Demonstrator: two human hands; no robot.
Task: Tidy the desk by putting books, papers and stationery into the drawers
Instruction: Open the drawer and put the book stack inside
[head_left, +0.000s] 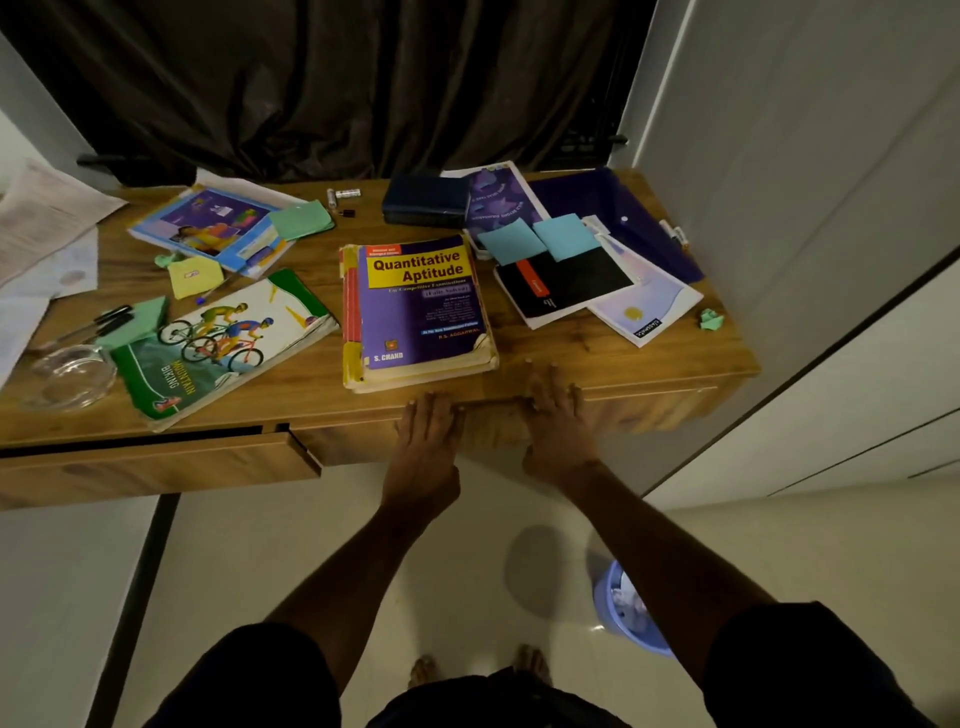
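Observation:
My left hand lies flat against the front of the right drawer, fingers pointing up at its top edge. My right hand presses beside it, its straight fingers reaching over the edge of the wooden desk. Neither hand holds anything. Just beyond them lies a thick purple "Quantitative Aptitude" book. A "Mountain Biking" book lies to its left, and a blue illustrated book sits further back. At the right are a black notebook, a white notebook and a dark blue folder.
The left drawer stands slightly pulled out. Pens, a glass bowl, green, yellow and blue sticky notes, loose papers and a dark case litter the desk. A blue bin stands on the floor.

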